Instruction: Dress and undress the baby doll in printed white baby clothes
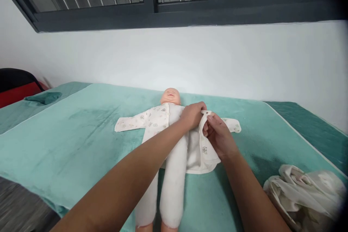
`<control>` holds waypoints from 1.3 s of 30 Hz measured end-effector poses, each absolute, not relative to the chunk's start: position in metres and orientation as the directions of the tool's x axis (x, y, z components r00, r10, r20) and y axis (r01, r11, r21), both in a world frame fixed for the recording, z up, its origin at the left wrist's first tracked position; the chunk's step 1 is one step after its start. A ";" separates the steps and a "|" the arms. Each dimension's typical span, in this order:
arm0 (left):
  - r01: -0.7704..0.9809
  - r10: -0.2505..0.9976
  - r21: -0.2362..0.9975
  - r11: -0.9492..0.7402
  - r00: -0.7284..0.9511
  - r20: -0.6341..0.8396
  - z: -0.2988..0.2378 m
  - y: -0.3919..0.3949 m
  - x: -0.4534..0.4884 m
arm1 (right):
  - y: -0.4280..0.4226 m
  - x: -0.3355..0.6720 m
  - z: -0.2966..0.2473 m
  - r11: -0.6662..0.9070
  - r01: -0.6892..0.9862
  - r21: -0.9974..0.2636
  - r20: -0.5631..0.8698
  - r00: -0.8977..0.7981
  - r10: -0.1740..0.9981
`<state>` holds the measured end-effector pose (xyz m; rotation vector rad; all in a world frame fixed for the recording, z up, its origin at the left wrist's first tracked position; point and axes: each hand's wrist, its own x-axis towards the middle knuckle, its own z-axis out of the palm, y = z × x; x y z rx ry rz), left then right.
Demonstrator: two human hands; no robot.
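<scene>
A baby doll point(170, 96) with a white cloth body lies on its back on a teal blanket point(81, 134), head toward the wall. It wears a white printed baby shirt point(150, 119), open at the front. My left hand point(193, 115) rests on the doll's chest and pinches the top edge of the shirt's right front panel. My right hand point(219, 136) grips the same panel's edge just below, fingers closed on the fabric. The doll's legs point(168, 192) stretch toward me, bare of clothing.
A crumpled heap of white cloth point(307, 192) lies at the lower right of the blanket. A darker green cloth point(43, 98) sits at the far left, with a red and black object point(16, 87) behind it. A white wall and dark window frame stand behind.
</scene>
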<state>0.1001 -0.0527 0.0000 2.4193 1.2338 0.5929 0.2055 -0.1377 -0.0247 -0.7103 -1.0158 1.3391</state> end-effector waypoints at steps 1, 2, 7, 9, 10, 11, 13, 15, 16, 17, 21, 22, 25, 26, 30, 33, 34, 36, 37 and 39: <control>0.616 0.829 0.578 -0.535 0.516 0.217 0.001 -0.050 0.097 | -0.137 0.203 -0.025 0.149 -0.415 -0.897 0.202 -0.088 0.975; 0.553 0.839 0.659 -0.510 0.489 0.238 0.003 -0.048 0.094 | -0.136 0.201 -0.026 0.167 -0.376 -0.912 0.223 -0.112 0.968; 0.418 0.885 0.793 -0.444 0.344 0.314 0.017 -0.033 0.068 | -0.138 0.186 -0.031 0.262 0.078 -0.962 0.253 -0.109 0.961; 0.501 0.869 0.713 -0.491 0.345 0.356 0.021 -0.029 0.055 | -0.142 0.182 -0.031 0.262 0.266 -0.927 0.228 -0.154 0.961; 0.539 0.859 0.669 -0.512 0.350 0.374 0.023 -0.028 0.049 | -0.145 0.181 -0.030 0.260 0.329 -0.908 0.209 -0.184 0.960; 0.569 0.850 0.632 -0.527 0.352 0.391 0.023 -0.028 0.044 | -0.148 0.181 -0.029 0.262 0.371 -0.891 0.194 -0.210 0.958; 0.592 0.839 0.596 -0.542 0.342 0.423 0.023 -0.027 0.035 | -0.151 0.181 -0.026 0.280 0.412 -0.867 0.187 -0.252 0.949; 0.585 0.825 0.584 -0.562 0.345 0.448 0.022 -0.028 0.030 | -0.153 0.182 -0.023 0.308 0.430 -0.849 0.198 -0.280 0.939; 0.579 0.818 0.581 -0.572 0.356 0.451 0.021 -0.028 0.028 | -0.153 0.182 -0.022 0.319 0.429 -0.845 0.207 -0.288 0.935; 0.573 0.814 0.580 -0.579 0.371 0.446 0.021 -0.029 0.027 | -0.153 0.182 -0.021 0.323 0.415 -0.851 0.216 -0.285 0.934; 0.592 0.792 0.527 -0.610 0.450 0.412 0.024 -0.035 0.023 | -0.156 0.186 -0.018 0.294 0.158 -0.943 0.249 -0.254 0.935; 0.607 0.787 0.501 -0.617 0.470 0.399 0.026 -0.037 0.022 | -0.158 0.188 -0.018 0.286 0.063 -0.956 0.256 -0.295 0.921; 0.666 0.775 0.398 -0.631 0.514 0.367 0.034 -0.045 0.017 | -0.162 0.194 -0.017 0.246 -0.142 -0.959 0.284 -0.502 0.817; 0.695 0.776 0.354 -0.626 0.508 0.374 0.037 -0.047 0.015 | -0.163 0.195 -0.017 0.232 -0.170 -0.958 0.288 -0.538 0.793; 0.837 0.807 0.185 -0.515 0.400 0.434 0.042 -0.052 0.003 | -0.163 0.190 -0.017 0.246 -0.079 -0.966 0.255 -0.452 0.855; 0.846 0.872 0.339 -0.412 0.258 0.415 0.034 -0.051 -0.009 | -0.163 0.184 -0.017 0.285 0.083 -0.955 0.226 -0.419 0.879; 0.814 0.890 0.430 -0.390 0.215 0.401 0.031 -0.051 -0.013 | -0.163 0.183 -0.018 0.285 0.112 -0.952 0.212 -0.430 0.877; 0.741 0.911 0.563 -0.366 0.162 0.379 0.025 -0.050 -0.018 | -0.162 0.183 -0.019 0.268 0.122 -0.956 0.184 -0.465 0.866; 0.709 0.917 0.607 -0.360 0.149 0.370 0.023 -0.051 -0.019 | -0.161 0.184 -0.021 0.257 0.109 -0.960 0.176 -0.478 0.860; 0.623 0.935 0.707 -0.334 0.126 0.331 0.022 -0.055 -0.019 | -0.160 0.185 -0.023 0.242 0.088 -0.966 0.169 -0.492 0.854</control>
